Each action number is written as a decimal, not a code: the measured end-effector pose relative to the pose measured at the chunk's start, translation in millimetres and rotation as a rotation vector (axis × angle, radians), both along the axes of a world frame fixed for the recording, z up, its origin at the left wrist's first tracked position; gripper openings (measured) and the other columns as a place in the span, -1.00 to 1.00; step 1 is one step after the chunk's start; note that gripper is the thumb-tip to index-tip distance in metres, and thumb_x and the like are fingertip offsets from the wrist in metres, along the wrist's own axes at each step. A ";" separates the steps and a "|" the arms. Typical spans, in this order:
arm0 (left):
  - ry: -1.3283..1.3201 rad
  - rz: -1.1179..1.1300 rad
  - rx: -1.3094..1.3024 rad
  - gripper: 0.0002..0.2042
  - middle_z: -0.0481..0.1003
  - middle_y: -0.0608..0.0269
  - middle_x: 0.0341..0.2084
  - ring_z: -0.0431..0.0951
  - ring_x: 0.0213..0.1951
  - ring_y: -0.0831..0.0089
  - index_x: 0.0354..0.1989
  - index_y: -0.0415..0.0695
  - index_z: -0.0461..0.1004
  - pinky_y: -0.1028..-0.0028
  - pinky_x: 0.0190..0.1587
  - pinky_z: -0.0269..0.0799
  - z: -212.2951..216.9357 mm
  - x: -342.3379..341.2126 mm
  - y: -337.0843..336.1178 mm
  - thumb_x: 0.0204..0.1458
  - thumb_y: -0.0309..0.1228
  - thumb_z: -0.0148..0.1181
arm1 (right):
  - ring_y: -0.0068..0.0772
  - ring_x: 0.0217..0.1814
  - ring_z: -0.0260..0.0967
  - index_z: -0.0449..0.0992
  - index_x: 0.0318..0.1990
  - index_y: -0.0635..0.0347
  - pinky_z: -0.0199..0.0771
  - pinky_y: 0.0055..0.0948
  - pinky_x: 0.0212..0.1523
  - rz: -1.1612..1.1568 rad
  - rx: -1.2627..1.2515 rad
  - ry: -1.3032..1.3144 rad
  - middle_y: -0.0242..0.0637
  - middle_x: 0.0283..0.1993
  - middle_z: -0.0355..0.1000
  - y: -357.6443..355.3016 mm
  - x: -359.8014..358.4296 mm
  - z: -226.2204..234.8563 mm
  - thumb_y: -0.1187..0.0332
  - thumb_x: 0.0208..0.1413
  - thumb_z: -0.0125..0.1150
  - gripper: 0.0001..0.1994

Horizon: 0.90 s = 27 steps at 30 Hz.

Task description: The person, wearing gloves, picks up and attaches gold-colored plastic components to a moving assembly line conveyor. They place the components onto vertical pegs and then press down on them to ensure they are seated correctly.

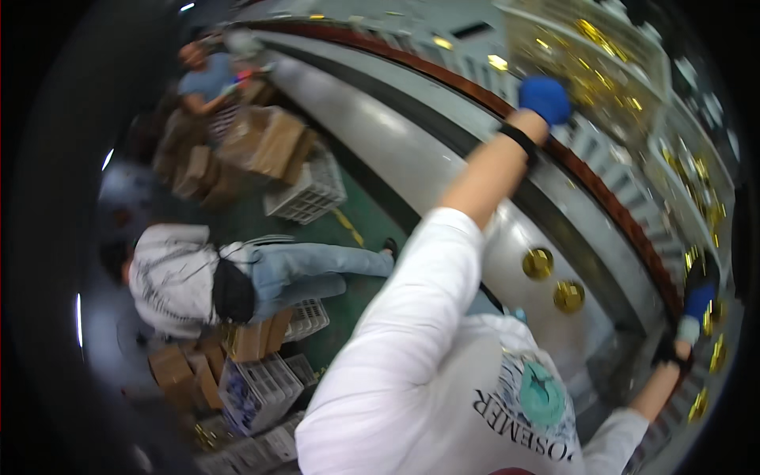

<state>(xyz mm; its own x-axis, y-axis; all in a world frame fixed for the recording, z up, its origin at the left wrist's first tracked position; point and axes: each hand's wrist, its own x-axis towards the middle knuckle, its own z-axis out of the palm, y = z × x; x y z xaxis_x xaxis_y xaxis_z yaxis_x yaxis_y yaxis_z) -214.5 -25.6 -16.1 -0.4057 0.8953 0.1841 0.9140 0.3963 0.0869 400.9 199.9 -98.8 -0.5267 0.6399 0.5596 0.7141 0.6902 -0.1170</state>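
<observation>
My left hand (545, 100), in a blue glove, reaches over the brown-edged conveyor beside a white crate (522, 32) of shiny gold parts. Motion blur and the back of the glove hide its fingers, so what it may hold does not show. My right hand (698, 305), in a blue and grey glove, is at the far right edge, close to several gold parts (717, 353) on the white slats. Its fingers are dark and smeared. Between my arms, a round gold piece (537, 264) and a second round gold piece (568, 296) lie on the metal ledge.
A second crate (661, 170) with gold parts stands at the right. The conveyor's brown rail (609, 202) curves past the metal ledge (475, 190). At left, a person in a white shirt (170, 277) bends near cartons (186, 372) and crates; another person (207, 83) works behind.
</observation>
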 end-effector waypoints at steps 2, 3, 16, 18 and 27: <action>0.001 0.055 0.000 -0.70 0.75 0.03 -0.16 0.75 -0.07 -0.01 -0.19 0.02 0.79 0.04 -0.01 0.63 -25.9 -33.0 2.9 0.18 -0.14 0.17 | 0.13 0.17 0.59 0.63 0.13 0.36 0.56 -0.09 0.23 0.111 0.007 0.099 0.10 0.12 0.63 -4.0 -55.9 -9.7 0.33 0.36 0.27 -0.68; 0.000 0.005 -0.005 -0.67 0.74 0.00 -0.15 0.75 -0.09 -0.04 -0.18 0.00 0.79 0.01 -0.03 0.64 -29.3 -42.8 -6.9 0.19 -0.08 0.19 | 0.14 0.15 0.60 0.65 0.13 0.31 0.56 -0.08 0.21 0.094 0.051 0.102 0.09 0.10 0.64 -21.2 -91.6 -12.7 0.33 0.35 0.27 -0.69; -0.158 -0.050 0.109 -0.38 0.67 -0.20 0.00 0.70 0.02 -0.12 0.17 -0.16 0.60 0.06 0.06 0.59 -28.4 -93.3 17.2 0.18 0.14 0.32 | -0.07 -0.14 0.69 0.62 0.18 0.12 0.69 -0.18 -0.06 0.086 -0.144 0.155 -0.04 0.03 0.63 -52.1 -175.3 28.3 0.20 0.25 0.40 -0.60; -0.055 -0.046 0.097 -0.39 0.68 -0.18 -0.02 0.70 0.01 -0.12 0.17 -0.15 0.60 0.06 0.06 0.59 -23.4 -104.0 3.5 0.18 0.13 0.32 | -0.05 -0.16 0.68 0.62 0.18 0.12 0.67 -0.16 -0.07 0.170 -0.035 0.161 -0.03 0.00 0.63 -54.7 -189.3 32.6 0.24 0.25 0.38 -0.62; -0.512 -0.365 0.262 -0.49 0.64 -0.04 -0.03 0.73 -0.12 0.26 0.29 -0.19 0.50 0.30 -0.04 0.68 -49.3 63.0 -150.3 0.19 -0.37 0.49 | 0.14 0.08 0.59 0.61 0.15 0.25 0.57 -0.02 0.13 0.233 -0.235 0.325 0.05 0.06 0.63 -215.6 -140.9 74.1 0.42 0.09 0.47 -0.56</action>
<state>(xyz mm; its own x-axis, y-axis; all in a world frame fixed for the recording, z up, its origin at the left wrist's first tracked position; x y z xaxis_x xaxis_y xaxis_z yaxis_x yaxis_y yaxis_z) -151.4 -175.9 -65.4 -0.1803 0.9433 0.2787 0.8029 -0.0224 0.5956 260.0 -15.7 -24.7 -0.4929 0.6542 0.5737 0.4433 0.7562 -0.4814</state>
